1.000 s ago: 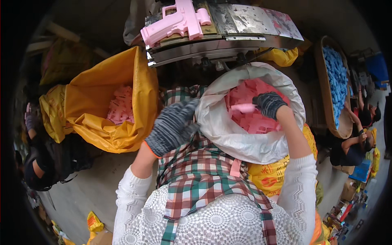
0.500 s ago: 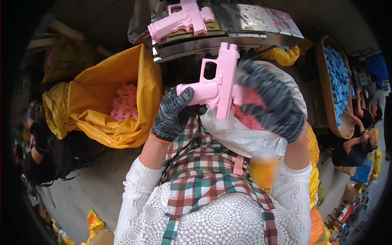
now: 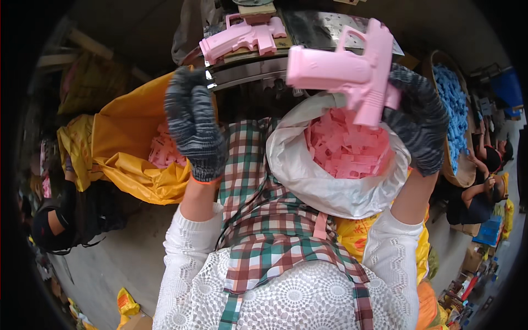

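My right hand [image 3: 422, 118], in a grey knitted glove, is closed on a pink plastic toy pistol [image 3: 372, 69]. It grips the toy on its right side, above the white sack [image 3: 324, 201] of small pink plastic pieces [image 3: 346, 148]. My left hand [image 3: 193, 129], gloved alike, is raised beside the yellow bag with its fingers stretched upward; nothing shows in it. A second pink toy pistol [image 3: 239, 43] lies on the machine's plate at the top, under a block [image 3: 257, 10] that covers part of it.
At the left stands the open yellow bag [image 3: 124, 121] with pink pieces [image 3: 165, 148] inside. The metal machine [image 3: 322, 30] spans the top. A basket [image 3: 466, 173] of blue pieces [image 3: 452, 110] is at the right, near other people [image 3: 484, 190]. Another person [image 3: 55, 214] is at far left.
The held toy pistol has moved up and right, from my left hand into my right. My left hand has let go and moved left. The machine's block has come down over the other toy.
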{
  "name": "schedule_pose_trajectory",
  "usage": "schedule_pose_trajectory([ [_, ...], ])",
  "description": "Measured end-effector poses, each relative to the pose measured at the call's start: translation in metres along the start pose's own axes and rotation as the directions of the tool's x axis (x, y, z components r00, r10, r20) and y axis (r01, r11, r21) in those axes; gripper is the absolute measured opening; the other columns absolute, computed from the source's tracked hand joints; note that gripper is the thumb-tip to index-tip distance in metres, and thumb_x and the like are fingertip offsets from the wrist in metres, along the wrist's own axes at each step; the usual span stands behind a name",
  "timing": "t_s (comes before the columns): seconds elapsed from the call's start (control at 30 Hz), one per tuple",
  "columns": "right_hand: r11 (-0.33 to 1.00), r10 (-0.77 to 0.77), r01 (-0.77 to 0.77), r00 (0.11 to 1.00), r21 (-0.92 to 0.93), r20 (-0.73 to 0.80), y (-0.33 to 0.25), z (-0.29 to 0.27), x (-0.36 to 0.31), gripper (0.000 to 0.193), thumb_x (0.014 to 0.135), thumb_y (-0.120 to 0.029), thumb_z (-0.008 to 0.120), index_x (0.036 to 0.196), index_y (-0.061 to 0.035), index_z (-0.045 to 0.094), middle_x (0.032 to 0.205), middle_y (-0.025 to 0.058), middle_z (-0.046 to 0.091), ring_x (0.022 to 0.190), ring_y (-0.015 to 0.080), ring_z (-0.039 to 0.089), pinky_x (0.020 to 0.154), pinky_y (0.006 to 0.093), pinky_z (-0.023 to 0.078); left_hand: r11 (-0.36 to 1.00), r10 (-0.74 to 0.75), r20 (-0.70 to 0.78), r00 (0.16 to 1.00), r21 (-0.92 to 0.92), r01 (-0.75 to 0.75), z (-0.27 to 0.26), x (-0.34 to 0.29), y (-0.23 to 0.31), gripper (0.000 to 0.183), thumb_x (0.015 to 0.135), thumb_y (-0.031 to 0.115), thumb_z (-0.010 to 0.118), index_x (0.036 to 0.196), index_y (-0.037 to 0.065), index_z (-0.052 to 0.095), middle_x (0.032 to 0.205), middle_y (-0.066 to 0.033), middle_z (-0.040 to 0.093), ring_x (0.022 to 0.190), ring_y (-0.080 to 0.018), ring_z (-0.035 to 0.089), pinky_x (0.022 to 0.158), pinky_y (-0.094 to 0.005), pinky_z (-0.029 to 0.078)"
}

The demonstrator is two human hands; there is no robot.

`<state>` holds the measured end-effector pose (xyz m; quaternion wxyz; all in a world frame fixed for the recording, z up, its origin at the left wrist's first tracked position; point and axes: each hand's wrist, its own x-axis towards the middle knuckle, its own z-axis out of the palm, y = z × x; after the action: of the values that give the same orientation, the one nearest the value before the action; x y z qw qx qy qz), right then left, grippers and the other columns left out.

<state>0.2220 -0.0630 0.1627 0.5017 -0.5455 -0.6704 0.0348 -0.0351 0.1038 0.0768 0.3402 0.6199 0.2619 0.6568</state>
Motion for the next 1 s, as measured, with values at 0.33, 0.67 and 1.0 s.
schedule_pose_trajectory([
  [0.33,0.970,0.226,-0.239,0.954,0.045,0.196,-0.002,0.018,-0.010,0.053,0.065,-0.005,0.078,0.113,-0.0035,0.058,0.112,0.0090,0.062,0.105,0.0196,0.058,0.094,0.0329,0.042,0.428,-0.356,0.555,0.752,0.812,-0.397,0.026,0.104,0.022,0.062,0.075,0.034,0.071,0.126,0.007,0.048,0.116,-0.0184,0.053,0.107,-0.0343,0.052,0.094,-0.0421,0.040],
  [0.67,0.950,0.177,-0.186,0.983,0.250,0.056,0.017,0.053,0.020,0.057,0.068,-0.003,0.076,0.121,-0.0028,0.053,0.120,0.0084,0.058,0.111,0.0181,0.053,0.097,0.0319,0.041,0.418,0.143,0.601,0.786,0.683,-0.599,0.008,0.076,-0.017,0.056,0.071,0.031,0.070,0.120,0.010,0.053,0.103,-0.0131,0.055,0.096,-0.0311,0.052,0.088,-0.0431,0.040],
  [1.0,0.998,0.020,-0.035,0.970,0.058,0.244,0.056,0.094,0.084,0.044,0.077,-0.006,0.068,0.120,-0.0079,0.057,0.121,0.0109,0.057,0.111,0.0235,0.054,0.096,0.0322,0.042,0.116,-0.075,0.262,0.962,0.961,-0.253,-0.172,0.004,-0.028,0.078,0.071,0.033,0.071,0.134,0.002,0.037,0.113,-0.0177,0.052,0.106,-0.0338,0.049,0.094,-0.0468,0.034],
])
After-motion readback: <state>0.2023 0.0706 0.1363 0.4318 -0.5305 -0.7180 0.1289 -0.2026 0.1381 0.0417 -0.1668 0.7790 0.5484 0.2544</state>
